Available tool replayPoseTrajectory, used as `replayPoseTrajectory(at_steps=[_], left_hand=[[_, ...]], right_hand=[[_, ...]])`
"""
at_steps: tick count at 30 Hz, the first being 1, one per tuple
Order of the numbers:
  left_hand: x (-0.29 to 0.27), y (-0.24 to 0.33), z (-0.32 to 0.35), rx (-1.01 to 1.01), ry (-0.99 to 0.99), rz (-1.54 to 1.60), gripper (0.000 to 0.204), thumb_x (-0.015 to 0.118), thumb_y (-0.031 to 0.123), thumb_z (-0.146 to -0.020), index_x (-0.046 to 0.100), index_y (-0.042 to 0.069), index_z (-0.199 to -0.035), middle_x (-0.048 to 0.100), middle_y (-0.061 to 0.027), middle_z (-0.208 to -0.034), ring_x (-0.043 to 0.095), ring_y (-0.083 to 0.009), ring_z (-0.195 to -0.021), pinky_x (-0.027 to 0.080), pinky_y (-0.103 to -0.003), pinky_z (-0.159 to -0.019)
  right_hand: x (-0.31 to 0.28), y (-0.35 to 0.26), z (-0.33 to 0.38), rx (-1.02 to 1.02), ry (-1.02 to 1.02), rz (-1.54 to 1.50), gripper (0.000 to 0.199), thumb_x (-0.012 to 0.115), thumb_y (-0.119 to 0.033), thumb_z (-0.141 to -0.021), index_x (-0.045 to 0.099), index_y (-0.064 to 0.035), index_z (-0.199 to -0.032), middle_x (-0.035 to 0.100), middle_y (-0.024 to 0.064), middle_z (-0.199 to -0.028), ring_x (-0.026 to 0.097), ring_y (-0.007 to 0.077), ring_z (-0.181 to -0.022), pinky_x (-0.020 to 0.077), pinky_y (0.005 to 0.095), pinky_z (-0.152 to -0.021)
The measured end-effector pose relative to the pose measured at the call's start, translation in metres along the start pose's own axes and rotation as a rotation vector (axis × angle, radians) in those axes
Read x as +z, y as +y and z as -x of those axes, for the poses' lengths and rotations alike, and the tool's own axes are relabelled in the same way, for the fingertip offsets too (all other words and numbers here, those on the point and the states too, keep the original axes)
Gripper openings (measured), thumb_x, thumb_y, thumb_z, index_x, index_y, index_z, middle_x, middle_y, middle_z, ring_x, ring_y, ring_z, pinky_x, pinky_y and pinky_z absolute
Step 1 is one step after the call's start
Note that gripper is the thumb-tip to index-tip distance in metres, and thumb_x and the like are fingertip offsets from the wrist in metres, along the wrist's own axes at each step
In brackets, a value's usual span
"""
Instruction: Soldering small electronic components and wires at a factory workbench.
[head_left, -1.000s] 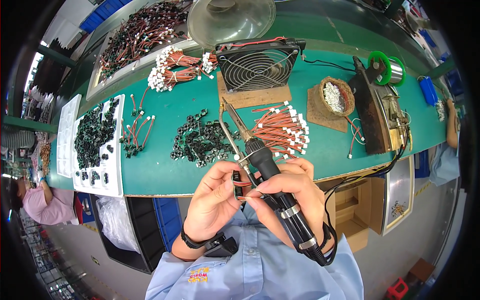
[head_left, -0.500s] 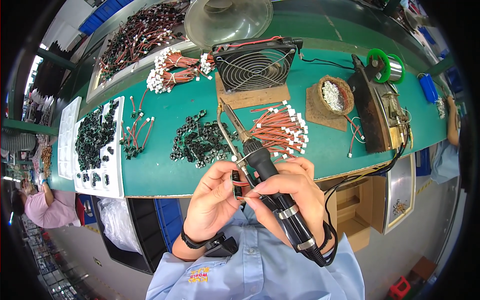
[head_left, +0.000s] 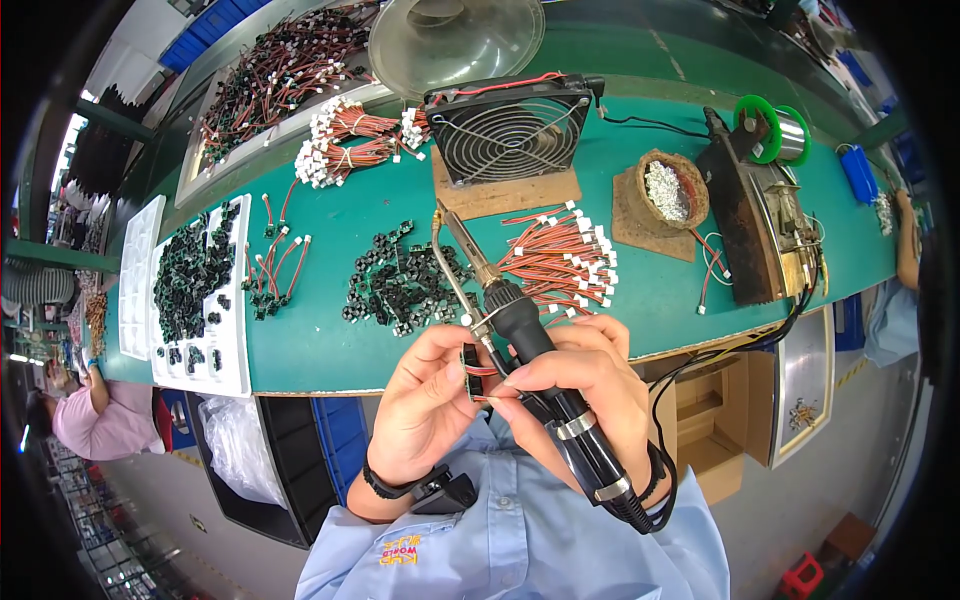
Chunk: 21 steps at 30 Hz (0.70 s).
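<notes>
My right hand (head_left: 585,385) grips the black handle of a soldering iron (head_left: 510,315), whose metal tip points up and away over the green bench (head_left: 330,345). My left hand (head_left: 425,400) pinches a small black component with red wires (head_left: 472,365) close to my chest, right beside the iron's handle. The fingers of both hands meet around that small part. A pile of small black components (head_left: 395,285) lies just beyond my hands, and a bundle of red wires with white connectors (head_left: 560,260) lies to its right.
A black fan (head_left: 510,130) stands on a wooden block at the back. To the right are a bowl of white bits (head_left: 670,190), a soldering stand (head_left: 760,220) and a green solder spool (head_left: 765,125). White trays of black parts (head_left: 195,290) sit left. Another person (head_left: 90,415) is at far left.
Both hands stay together at my chest with only slight shifts. The iron's tip has tilted a little; the small part remains pinched in my left fingers.
</notes>
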<state>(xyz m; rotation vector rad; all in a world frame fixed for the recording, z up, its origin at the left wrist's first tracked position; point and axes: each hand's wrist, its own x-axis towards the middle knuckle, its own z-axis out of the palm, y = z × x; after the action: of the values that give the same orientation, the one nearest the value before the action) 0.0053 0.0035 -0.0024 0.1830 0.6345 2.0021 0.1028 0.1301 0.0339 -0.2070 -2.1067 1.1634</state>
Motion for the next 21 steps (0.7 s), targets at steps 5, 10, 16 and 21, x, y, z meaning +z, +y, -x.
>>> replayPoseTrajectory(at_steps=[5,10,16,21], left_hand=[[0.0016,0.0006,0.0005,0.004,0.003,-0.025,0.025,0.053,0.011,-0.09,0.049,0.004,-0.113,0.057,-0.0103,-0.104,0.056,-0.0187,-0.097,0.046,-0.033,-0.083],[0.0027,0.0003,0.0014,0.015,0.001,-0.018,0.025,0.053,0.011,-0.09,0.049,0.004,-0.113,0.057,-0.0103,-0.103,0.056,-0.0188,-0.096,0.046,-0.033,-0.083],[0.0025,-0.0003,0.0016,0.008,0.018,-0.032,0.024,0.053,0.011,-0.089,0.049,0.004,-0.112,0.056,-0.0102,-0.102,0.056,-0.0186,-0.096,0.045,-0.033,-0.083],[0.0003,-0.0003,0.0013,0.019,0.002,-0.074,0.024,0.053,0.01,-0.09,0.049,0.003,-0.112,0.056,-0.0101,-0.102,0.055,-0.0185,-0.097,0.045,-0.032,-0.083]], right_hand=[[-0.0007,0.0009,0.0007,0.005,-0.003,0.0,0.039,0.078,-0.001,-0.06,0.056,-0.0103,-0.091,0.064,0.0024,-0.086,0.061,0.0198,-0.08,0.0373,0.0394,-0.086],[-0.0002,0.0022,0.001,0.004,0.003,-0.005,0.039,0.079,-0.001,-0.06,0.056,-0.0102,-0.09,0.064,0.0017,-0.085,0.061,0.02,-0.08,0.0384,0.0383,-0.084],[-0.0003,0.0027,0.001,-0.002,0.003,-0.002,0.039,0.079,-0.002,-0.06,0.056,-0.0101,-0.09,0.064,0.0016,-0.084,0.06,0.0197,-0.078,0.0386,0.0379,-0.084],[-0.0016,0.0026,0.0002,0.003,-0.009,-0.005,0.038,0.079,-0.002,-0.06,0.056,-0.01,-0.089,0.064,0.0013,-0.083,0.06,0.0195,-0.078,0.0384,0.0381,-0.084]])
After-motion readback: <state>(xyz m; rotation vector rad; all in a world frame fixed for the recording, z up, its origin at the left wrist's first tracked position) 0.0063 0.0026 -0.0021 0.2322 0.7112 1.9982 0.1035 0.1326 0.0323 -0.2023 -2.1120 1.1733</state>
